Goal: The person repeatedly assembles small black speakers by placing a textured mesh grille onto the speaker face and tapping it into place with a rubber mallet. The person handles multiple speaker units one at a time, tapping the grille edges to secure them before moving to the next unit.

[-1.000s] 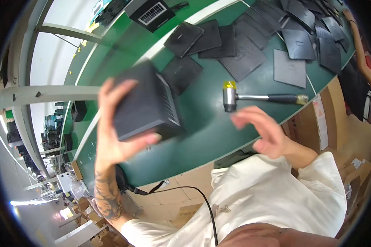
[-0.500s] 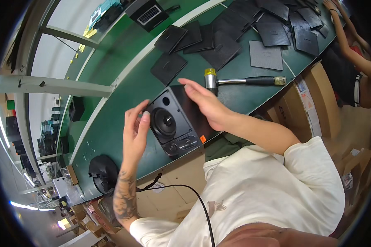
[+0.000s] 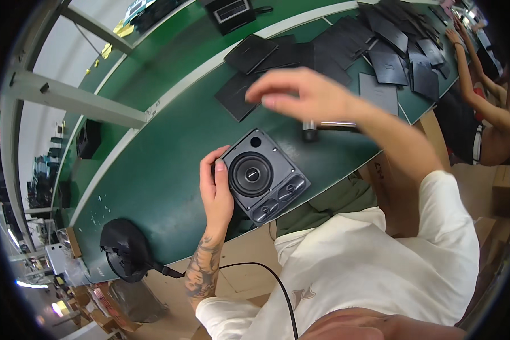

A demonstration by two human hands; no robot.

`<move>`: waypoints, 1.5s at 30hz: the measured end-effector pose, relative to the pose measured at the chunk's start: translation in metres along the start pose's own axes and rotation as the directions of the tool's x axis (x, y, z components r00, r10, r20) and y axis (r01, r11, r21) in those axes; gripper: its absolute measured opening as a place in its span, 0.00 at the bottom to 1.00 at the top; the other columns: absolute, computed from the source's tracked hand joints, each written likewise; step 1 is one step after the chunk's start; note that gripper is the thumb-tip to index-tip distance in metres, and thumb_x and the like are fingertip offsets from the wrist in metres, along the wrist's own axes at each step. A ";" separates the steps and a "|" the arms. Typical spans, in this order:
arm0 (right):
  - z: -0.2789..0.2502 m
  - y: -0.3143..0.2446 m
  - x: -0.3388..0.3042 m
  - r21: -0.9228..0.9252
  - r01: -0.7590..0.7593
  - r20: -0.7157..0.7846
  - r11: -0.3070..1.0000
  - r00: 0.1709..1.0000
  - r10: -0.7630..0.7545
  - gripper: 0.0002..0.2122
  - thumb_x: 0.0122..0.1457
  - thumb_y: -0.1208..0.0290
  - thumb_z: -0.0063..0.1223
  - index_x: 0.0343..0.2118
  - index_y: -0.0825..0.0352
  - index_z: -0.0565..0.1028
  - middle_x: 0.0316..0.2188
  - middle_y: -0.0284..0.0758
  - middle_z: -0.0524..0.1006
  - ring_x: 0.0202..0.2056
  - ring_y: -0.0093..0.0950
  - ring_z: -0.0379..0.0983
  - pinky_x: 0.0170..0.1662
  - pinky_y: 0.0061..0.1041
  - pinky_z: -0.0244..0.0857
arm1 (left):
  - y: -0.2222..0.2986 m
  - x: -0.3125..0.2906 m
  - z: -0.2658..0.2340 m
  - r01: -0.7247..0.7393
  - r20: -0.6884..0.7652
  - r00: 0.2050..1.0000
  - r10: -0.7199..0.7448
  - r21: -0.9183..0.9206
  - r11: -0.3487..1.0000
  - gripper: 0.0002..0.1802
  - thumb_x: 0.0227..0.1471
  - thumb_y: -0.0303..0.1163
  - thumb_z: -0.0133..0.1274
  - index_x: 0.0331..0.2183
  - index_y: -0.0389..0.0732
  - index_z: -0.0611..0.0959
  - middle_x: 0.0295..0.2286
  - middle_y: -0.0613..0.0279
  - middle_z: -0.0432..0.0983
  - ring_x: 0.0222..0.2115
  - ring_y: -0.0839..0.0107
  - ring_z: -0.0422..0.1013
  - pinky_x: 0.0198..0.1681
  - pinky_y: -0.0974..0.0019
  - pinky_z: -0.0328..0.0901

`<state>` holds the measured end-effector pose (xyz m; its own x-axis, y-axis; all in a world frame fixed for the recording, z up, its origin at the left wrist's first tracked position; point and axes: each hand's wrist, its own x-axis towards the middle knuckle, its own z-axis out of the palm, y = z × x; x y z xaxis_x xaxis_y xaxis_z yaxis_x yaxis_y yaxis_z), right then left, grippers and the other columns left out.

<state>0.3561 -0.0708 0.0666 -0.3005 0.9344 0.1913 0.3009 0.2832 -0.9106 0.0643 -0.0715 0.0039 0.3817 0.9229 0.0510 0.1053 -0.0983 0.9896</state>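
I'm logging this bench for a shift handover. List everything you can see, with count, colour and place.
Speaker: one, black and dark grey, near table edge
Hammer: one, silver and black, right of speaker, partly hidden
Dark panels: many, black, overlapping, far right of table
Grey panel: one, grey, beyond right forearm
Boxes: at least two, black, far side and left
Bag-like item: one, black, table's left end
Table: one, green, beneath
Frame: one, whitish, left
Cartons: several, brown, below table
Co-worker's arms: two, bare, far right
Cable: one, black, before shirt
Shirt: one, white, worn
Left hand: one, bare, gripping speaker's left corner
Right hand: one, bare, empty, above table
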 end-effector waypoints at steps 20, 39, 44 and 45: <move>-0.090 0.068 0.141 -0.783 0.114 0.352 0.611 0.892 0.285 0.48 0.47 0.55 0.75 0.70 0.60 0.59 0.61 0.47 0.65 0.62 0.44 0.64 0.63 0.37 0.63 | -0.022 0.010 -0.013 -0.173 0.105 0.980 0.169 0.032 0.984 0.18 0.69 0.32 0.40 0.53 0.32 0.76 0.48 0.47 0.79 0.49 0.59 0.75 0.56 0.61 0.66; -0.006 0.070 0.060 -0.859 0.111 0.089 0.500 0.994 -0.067 0.39 0.51 0.56 0.69 0.67 0.56 0.65 0.61 0.50 0.64 0.63 0.51 0.60 0.66 0.50 0.55 | -0.016 0.013 -0.009 -0.133 0.038 0.991 0.130 0.087 0.987 0.17 0.69 0.33 0.40 0.50 0.35 0.78 0.35 0.59 0.77 0.35 0.75 0.69 0.43 0.70 0.65; -0.003 0.070 0.050 -0.895 0.164 0.108 0.415 0.982 -0.155 0.43 0.48 0.46 0.70 0.66 0.60 0.66 0.63 0.52 0.63 0.64 0.51 0.59 0.65 0.51 0.54 | -0.015 0.012 -0.006 -0.155 0.022 0.988 0.154 0.069 0.985 0.17 0.70 0.34 0.40 0.50 0.35 0.78 0.34 0.63 0.74 0.33 0.78 0.65 0.41 0.72 0.63; -0.005 0.077 0.049 -0.903 0.188 0.121 0.387 0.974 -0.191 0.44 0.48 0.44 0.70 0.65 0.61 0.66 0.63 0.53 0.63 0.63 0.51 0.59 0.64 0.51 0.55 | -0.014 0.012 -0.005 -0.154 0.021 0.988 0.153 0.062 0.986 0.17 0.70 0.34 0.40 0.50 0.35 0.78 0.35 0.63 0.74 0.34 0.78 0.66 0.42 0.72 0.63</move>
<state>0.3686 -0.0021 0.0076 -0.4597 0.8298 0.3164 0.8769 0.4805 0.0139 0.0625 -0.0570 -0.0087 0.4122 0.8890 0.1995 0.1022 -0.2627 0.9595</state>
